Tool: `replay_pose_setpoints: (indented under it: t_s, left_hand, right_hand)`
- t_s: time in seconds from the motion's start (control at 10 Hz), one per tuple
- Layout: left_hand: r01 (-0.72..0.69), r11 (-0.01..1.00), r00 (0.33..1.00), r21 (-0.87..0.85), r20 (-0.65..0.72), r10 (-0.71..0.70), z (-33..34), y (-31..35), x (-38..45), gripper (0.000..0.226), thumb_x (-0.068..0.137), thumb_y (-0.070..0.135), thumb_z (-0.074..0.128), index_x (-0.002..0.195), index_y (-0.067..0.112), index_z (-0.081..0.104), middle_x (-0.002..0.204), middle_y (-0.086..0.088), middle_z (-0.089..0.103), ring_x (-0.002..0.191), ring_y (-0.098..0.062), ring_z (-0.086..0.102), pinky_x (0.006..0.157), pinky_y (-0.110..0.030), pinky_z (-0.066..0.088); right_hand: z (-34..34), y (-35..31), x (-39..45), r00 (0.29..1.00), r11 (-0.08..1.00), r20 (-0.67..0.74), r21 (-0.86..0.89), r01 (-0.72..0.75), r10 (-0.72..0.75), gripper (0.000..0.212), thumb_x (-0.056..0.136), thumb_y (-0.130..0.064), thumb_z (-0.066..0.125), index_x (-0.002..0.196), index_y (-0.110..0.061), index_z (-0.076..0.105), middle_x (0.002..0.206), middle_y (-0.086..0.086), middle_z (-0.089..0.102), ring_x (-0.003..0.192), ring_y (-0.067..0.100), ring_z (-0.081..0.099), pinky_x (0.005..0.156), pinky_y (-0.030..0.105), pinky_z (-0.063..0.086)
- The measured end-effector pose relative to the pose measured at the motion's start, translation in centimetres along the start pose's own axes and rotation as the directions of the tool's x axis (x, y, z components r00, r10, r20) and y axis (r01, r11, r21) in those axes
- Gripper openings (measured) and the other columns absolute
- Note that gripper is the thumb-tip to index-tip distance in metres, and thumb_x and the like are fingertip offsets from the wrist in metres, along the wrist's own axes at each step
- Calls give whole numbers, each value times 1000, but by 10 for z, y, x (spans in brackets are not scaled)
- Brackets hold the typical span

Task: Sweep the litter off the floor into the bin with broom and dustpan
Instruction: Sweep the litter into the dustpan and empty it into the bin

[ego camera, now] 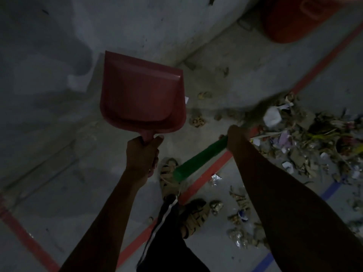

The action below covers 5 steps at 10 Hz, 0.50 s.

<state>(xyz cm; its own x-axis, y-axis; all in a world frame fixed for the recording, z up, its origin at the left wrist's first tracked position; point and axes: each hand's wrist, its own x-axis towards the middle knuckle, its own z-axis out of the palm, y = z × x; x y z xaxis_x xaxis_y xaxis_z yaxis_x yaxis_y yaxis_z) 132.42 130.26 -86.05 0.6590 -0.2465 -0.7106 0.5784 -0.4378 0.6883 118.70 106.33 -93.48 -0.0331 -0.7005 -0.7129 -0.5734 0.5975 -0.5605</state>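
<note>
Floor (pixel 59 193): grey concrete, dim and stained, which I see from above through the head camera. Red painted lines (pixel 208 169) cross it, one diagonal passing under the feet, and a blue line (pixel 332 188) runs at lower right. A pale wall (pixel 137 22) meets the floor along the upper half of the view.

Left hand (pixel 142 154): fingers and thumb curled round the handle of the red dustpan (pixel 141 93). I see the dustpan raised in front of the wall, its wide mouth pointing away from the body. I can make out nothing inside it.

Right hand (pixel 236 137): closed round the green handle of the broom (pixel 200 158). The handle end points back toward the feet. The bristles (pixel 271 103) are blurred and lie over the near edge of the litter.

Litter (pixel 306 138): one loose heap of paper scraps, dry leaves and wrappers on the floor at right, beside the diagonal red line. Smaller bits (pixel 240 213) lie scattered near the right foot.

Bin (pixel 290 18): red, at upper right against the wall, only partly in frame and well apart from the heap.

Feet: in woven sandals (pixel 170 175), both standing close to the red line.
</note>
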Motion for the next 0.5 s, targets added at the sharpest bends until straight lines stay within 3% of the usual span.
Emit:
replay_pose_setpoints:
  t_s: [0.1, 0.2, 0.3, 0.4, 0.5]
  left_hand:
    - [-22, 998, 1000, 53, 17, 21, 0, -3, 4, 41, 93, 21, 73, 65, 11, 45, 49, -5, 46, 35, -17, 38, 39, -23, 30]
    - [-13, 993, 1000, 113, 19, 11, 5, -7, 7, 44, 94, 22, 71, 61, 10, 45, 47, -5, 45, 33, -18, 37, 37, -20, 28]
    - [21, 988, 999, 155, 30, -26, 8, -7, 10, 35, 94, 23, 71, 70, 10, 50, 55, -8, 46, 33, -14, 37, 36, -17, 25]
    - [20, 974, 998, 227, 55, -33, 5, -2, 11, 26, 94, 24, 71, 80, 10, 55, 57, -8, 46, 32, -11, 37, 35, -15, 24]
    - [8, 970, 997, 244, 68, -25, -3, 3, 12, 27, 94, 23, 71, 79, 8, 55, 53, -5, 46, 29, -10, 36, 35, -15, 24]
  right_hand:
    - [-24, 23, 9, 994, 996, -105, -73, -46, 38, 15, 93, -23, 50, 107, -18, 50, 109, 11, 57, 91, 23, 57, 69, 30, 48]
    - [-26, 36, 16, 947, 999, -318, 49, -23, 38, 24, 91, -11, 57, 114, -9, 58, 109, 12, 64, 68, 18, 64, 40, 19, 43]
    - [-21, 41, 0, 929, 995, -366, 57, 82, -55, 18, 96, -5, 51, 112, -10, 57, 90, 12, 68, 53, 17, 65, 38, 22, 47]
    - [-12, 38, -24, 964, 985, -203, -33, 168, -171, 27, 103, -10, 42, 130, -13, 48, 91, 8, 61, 59, 19, 66, 42, 30, 54]
    - [3, 34, -43, 971, 968, 1, -84, 237, -238, 40, 104, -8, 41, 143, -16, 41, 90, -1, 56, 63, 19, 64, 44, 29, 55]
